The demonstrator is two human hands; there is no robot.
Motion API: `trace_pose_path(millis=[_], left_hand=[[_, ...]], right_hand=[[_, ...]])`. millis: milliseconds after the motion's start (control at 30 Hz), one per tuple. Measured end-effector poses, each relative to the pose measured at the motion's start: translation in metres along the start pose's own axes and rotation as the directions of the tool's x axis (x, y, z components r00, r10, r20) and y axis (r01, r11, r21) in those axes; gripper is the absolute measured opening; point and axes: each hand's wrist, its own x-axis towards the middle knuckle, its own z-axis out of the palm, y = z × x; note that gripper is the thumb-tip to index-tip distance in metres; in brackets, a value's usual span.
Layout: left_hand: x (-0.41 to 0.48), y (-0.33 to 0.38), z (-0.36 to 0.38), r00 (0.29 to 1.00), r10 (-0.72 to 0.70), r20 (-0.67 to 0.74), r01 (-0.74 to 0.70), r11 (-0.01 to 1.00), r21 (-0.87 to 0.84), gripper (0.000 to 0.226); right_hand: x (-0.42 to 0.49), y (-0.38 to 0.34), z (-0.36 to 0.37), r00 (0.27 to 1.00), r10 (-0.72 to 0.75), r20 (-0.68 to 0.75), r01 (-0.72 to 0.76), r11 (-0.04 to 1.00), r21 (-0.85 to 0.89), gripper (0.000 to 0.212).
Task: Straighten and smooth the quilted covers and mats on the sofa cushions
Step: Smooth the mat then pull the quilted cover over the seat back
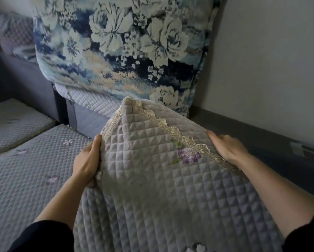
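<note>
A grey quilted cover [149, 179] with a lace edge and an embroidered purple flower is lifted into a peak in front of me. My left hand [88, 160] grips its left edge, thumb on top and fingers hidden under the cloth. My right hand [227, 146] holds the lace-trimmed right edge, fingers tucked beneath. A quilted seat mat [31, 171] with small flowers lies flat on the sofa cushion to the left.
A large blue floral pillow [119, 44] leans against the sofa back just behind the lifted cover. A white quilted cloth [90, 101] shows under it. A second seat mat [12, 122] lies far left. The dark sofa arm [261, 135] and a grey wall are to the right.
</note>
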Motion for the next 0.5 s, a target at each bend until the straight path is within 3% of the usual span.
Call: trace_pose_path(millis=[67, 133, 200, 267, 333, 367, 433, 500], left_hand=[[0.001, -0.011, 0.005, 0.999, 0.034, -0.028, -0.034, 0.999, -0.001, 0.068], [0.003, -0.014, 0.010, 0.996, 0.081, -0.032, -0.081, 0.997, -0.015, 0.066], [0.003, -0.017, 0.015, 0.995, 0.098, -0.033, -0.099, 0.994, -0.043, 0.064], [0.000, -0.025, 0.019, 0.992, 0.120, -0.044, -0.122, 0.991, -0.056, 0.062], [-0.005, -0.035, 0.022, 0.989, 0.137, -0.058, -0.140, 0.989, -0.048, 0.063], [-0.008, -0.041, 0.022, 0.989, 0.131, -0.065, -0.134, 0.990, -0.040, 0.064], [-0.014, -0.058, 0.026, 0.992, 0.101, -0.072, -0.104, 0.994, -0.037, 0.057], [-0.022, -0.080, 0.032, 0.997, 0.059, -0.048, -0.060, 0.998, -0.033, 0.052]], right_hand=[[0.003, -0.004, 0.004, 0.999, 0.036, -0.032, -0.036, 0.999, 0.020, 0.088], [0.000, -0.021, 0.006, 0.997, -0.008, -0.082, 0.014, 0.997, 0.078, 0.073], [-0.004, -0.061, 0.008, 0.964, -0.222, -0.148, 0.248, 0.949, 0.193, 0.053], [-0.014, -0.120, 0.017, 0.840, -0.512, -0.179, 0.540, 0.818, 0.197, 0.050], [-0.016, -0.173, 0.032, 0.699, -0.707, -0.105, 0.709, 0.705, -0.028, 0.050], [-0.014, -0.192, 0.041, 0.672, -0.740, -0.033, 0.725, 0.666, -0.175, 0.049], [-0.004, -0.212, 0.064, 0.706, -0.696, 0.129, 0.681, 0.619, -0.391, 0.051], [0.003, -0.213, 0.094, 0.740, -0.641, 0.205, 0.653, 0.609, -0.451, 0.052]])
